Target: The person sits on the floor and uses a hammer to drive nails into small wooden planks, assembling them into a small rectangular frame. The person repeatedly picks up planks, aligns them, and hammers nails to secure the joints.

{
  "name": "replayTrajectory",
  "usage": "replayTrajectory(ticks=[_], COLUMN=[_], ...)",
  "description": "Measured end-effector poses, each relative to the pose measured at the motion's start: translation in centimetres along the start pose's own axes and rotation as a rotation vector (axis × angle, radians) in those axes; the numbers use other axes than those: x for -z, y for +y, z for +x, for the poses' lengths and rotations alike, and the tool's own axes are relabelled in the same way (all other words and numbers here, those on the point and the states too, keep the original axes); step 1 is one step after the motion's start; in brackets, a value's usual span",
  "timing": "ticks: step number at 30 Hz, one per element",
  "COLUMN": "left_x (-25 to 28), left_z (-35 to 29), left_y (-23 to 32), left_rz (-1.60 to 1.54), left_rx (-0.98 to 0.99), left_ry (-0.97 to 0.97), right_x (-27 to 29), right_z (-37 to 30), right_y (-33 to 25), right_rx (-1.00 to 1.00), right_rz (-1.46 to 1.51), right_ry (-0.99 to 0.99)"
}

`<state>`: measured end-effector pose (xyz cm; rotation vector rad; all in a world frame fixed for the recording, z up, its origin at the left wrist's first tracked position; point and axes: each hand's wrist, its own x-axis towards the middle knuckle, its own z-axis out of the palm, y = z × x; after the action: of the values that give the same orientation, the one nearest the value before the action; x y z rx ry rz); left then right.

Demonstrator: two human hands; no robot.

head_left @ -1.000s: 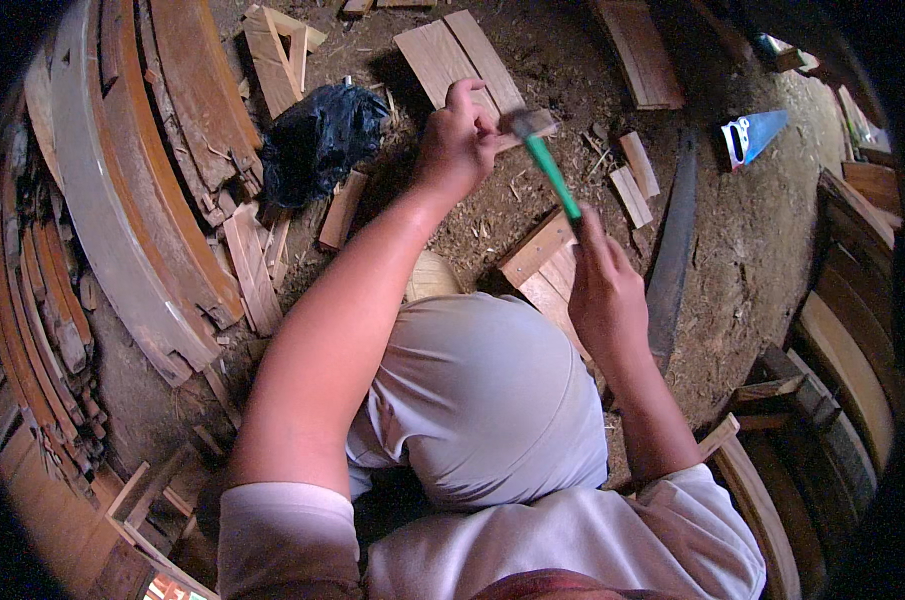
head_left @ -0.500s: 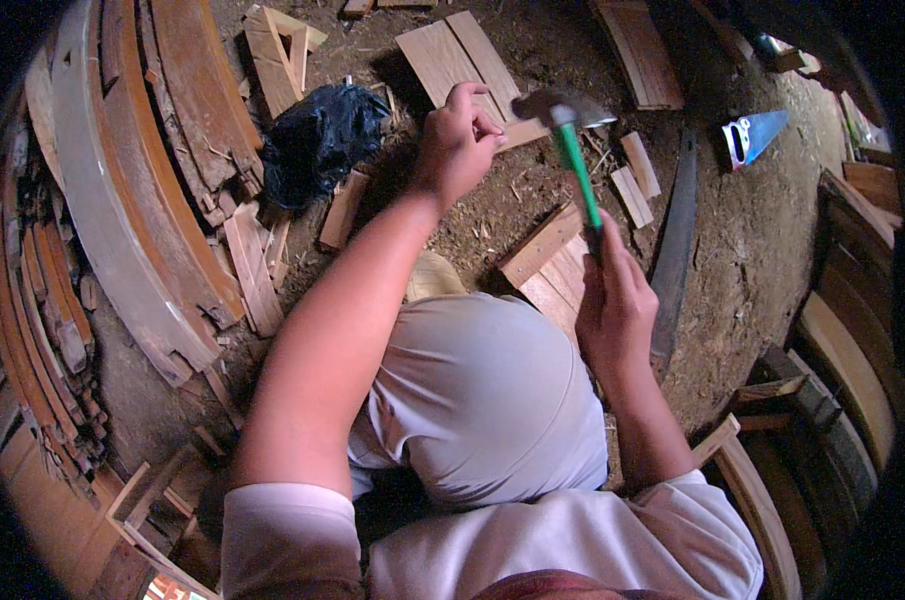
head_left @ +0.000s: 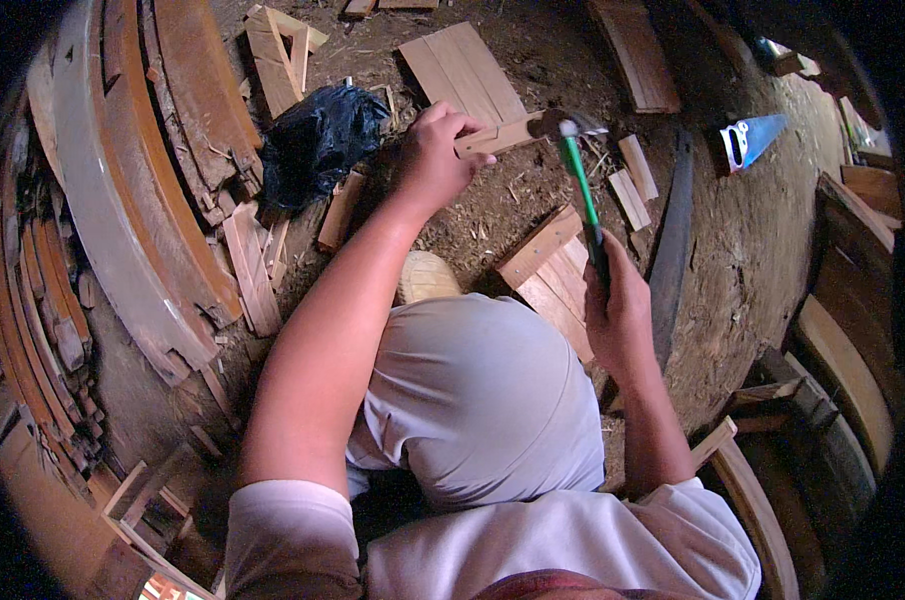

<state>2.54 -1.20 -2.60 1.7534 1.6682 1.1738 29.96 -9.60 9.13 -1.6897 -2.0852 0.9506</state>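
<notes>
My left hand [head_left: 435, 158] grips one end of a short wooden slat [head_left: 500, 134] and holds it over the dirt floor. My right hand [head_left: 621, 310] is closed around the black grip of a green-handled hammer [head_left: 580, 180]. The hammer's metal head [head_left: 563, 124] sits at the far end of the slat, touching or just above it. A panel of joined boards [head_left: 551, 272] lies on the ground between my hands. My bent knee in grey cloth [head_left: 483, 390] fills the middle of the view.
A black plastic bag [head_left: 318, 140] lies left of my left hand. A board panel [head_left: 463, 72] and small offcuts [head_left: 633, 185] lie beyond the slat. A blue-handled handsaw [head_left: 751, 140] rests at the right. Curved wooden staves [head_left: 123, 220] stack along the left, more wood [head_left: 843, 370] at the right.
The hammer has swung up and away from me, its head now at the slat's far end. My right hand has shifted slightly right. My left hand has kept its hold on the slat.
</notes>
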Motion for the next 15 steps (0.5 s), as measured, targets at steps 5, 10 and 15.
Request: replayTrajectory(ticks=[5,10,15], left_x=[1.3,1.3,0.5], left_z=[-0.4,-0.5,-0.7], left_y=[0.0,0.4,-0.2], left_rz=[-0.002,-0.028,-0.024], left_rx=[0.023,0.031,0.084], left_ry=[-0.017,-0.006,-0.012], right_x=[1.2,1.0,1.9], right_z=[1.3,1.7,1.6], right_y=[-2.9,-3.6,-4.9], right_rx=[0.148,0.159,0.250], right_rz=[-0.092,-0.270,-0.266], right_ry=[0.033,0.056,0.172])
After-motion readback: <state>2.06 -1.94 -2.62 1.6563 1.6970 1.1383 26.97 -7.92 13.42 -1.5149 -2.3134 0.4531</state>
